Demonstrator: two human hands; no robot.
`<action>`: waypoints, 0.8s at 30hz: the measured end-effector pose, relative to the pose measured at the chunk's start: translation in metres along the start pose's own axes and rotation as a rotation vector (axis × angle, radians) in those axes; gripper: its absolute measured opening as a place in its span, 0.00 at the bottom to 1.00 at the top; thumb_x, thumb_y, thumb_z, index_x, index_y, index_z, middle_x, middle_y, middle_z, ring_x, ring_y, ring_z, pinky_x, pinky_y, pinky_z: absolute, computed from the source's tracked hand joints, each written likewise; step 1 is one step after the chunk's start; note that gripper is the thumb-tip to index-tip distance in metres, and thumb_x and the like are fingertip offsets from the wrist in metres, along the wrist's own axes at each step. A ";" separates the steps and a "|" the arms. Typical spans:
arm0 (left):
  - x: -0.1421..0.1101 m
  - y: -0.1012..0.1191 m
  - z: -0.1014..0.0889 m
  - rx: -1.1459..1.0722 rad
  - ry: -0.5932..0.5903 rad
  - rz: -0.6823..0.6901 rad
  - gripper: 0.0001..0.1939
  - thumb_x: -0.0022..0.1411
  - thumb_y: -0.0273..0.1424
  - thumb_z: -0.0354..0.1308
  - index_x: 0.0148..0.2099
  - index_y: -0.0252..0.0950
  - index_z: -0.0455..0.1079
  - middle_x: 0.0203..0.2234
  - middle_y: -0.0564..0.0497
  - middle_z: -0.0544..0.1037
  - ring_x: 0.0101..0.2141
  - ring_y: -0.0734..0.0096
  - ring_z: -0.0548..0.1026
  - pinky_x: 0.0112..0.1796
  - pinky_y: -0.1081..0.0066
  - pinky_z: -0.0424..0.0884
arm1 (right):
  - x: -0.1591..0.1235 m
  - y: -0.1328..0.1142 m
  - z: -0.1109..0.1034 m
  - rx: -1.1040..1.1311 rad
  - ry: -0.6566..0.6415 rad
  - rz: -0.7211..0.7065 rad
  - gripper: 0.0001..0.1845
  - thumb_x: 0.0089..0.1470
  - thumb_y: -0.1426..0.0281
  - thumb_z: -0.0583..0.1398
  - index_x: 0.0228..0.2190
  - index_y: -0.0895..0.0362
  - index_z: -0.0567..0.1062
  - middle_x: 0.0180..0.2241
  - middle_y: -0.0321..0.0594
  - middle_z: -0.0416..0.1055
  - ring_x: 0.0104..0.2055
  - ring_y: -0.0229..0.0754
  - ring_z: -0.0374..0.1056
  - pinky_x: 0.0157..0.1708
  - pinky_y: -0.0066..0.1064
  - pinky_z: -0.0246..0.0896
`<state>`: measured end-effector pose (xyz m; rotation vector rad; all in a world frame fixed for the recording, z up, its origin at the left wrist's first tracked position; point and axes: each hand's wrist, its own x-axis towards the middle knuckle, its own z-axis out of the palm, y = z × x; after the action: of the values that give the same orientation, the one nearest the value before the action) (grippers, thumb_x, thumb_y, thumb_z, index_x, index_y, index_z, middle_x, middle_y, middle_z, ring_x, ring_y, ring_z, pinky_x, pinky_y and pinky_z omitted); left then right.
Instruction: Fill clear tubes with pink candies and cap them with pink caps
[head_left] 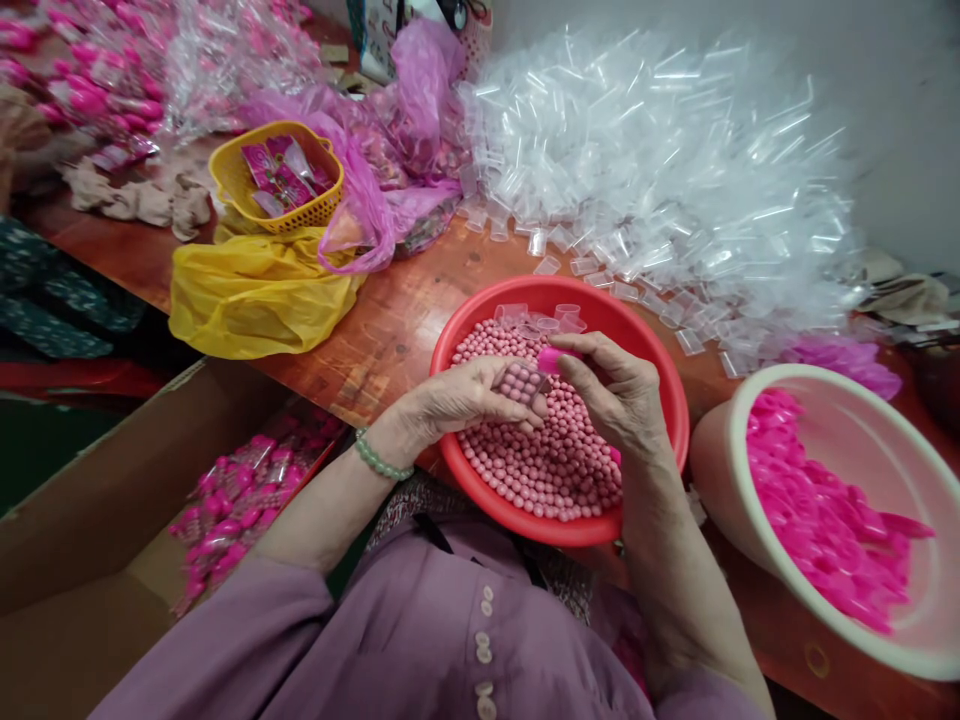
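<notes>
Over a red basin (681, 440) of round pink balls (532, 490), my left hand (465, 392) is closed around a short clear plastic tube (519, 383). Pink balls fill the tube, which lies tilted in the fingers. Close by its end, my right hand (615, 385) pinches a bright pink plastic cap (556, 360). Whether cap and tube touch, I cannot tell. Several empty clear tubes (568, 318) rest on the balls at the basin's far side.
A large heap of clear tubes (660, 170) covers the table's back right. At right stands a white tub (724, 450) of pink plastic pieces (817, 520). Left are a yellow basket (225, 175), a yellow bag (262, 295) and a cardboard box (97, 480) holding pink-capped tubes (240, 500).
</notes>
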<state>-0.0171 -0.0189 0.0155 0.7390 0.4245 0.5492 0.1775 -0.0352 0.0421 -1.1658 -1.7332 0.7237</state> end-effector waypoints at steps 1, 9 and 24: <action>0.000 0.000 0.000 -0.001 0.011 -0.003 0.19 0.45 0.20 0.72 0.39 0.30 0.71 0.31 0.49 0.80 0.32 0.75 0.78 0.38 0.72 0.76 | 0.000 0.001 0.000 0.002 0.004 -0.002 0.10 0.61 0.63 0.63 0.42 0.52 0.82 0.40 0.40 0.81 0.43 0.43 0.76 0.47 0.38 0.71; 0.002 0.000 -0.006 -0.070 -0.056 0.001 0.18 0.52 0.31 0.74 0.42 0.29 0.75 0.35 0.44 0.83 0.36 0.70 0.81 0.42 0.72 0.77 | -0.001 0.004 0.000 0.031 0.038 -0.004 0.09 0.61 0.65 0.64 0.42 0.52 0.82 0.42 0.40 0.81 0.45 0.43 0.77 0.49 0.38 0.71; 0.004 0.003 -0.012 -0.114 -0.094 -0.016 0.21 0.61 0.43 0.66 0.43 0.28 0.75 0.37 0.38 0.84 0.38 0.64 0.83 0.44 0.66 0.78 | 0.001 0.008 0.002 0.022 0.032 0.015 0.10 0.61 0.65 0.64 0.43 0.52 0.81 0.39 0.39 0.81 0.41 0.41 0.76 0.44 0.36 0.71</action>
<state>-0.0214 -0.0087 0.0093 0.6486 0.3091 0.5174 0.1788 -0.0307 0.0349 -1.1702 -1.6880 0.7281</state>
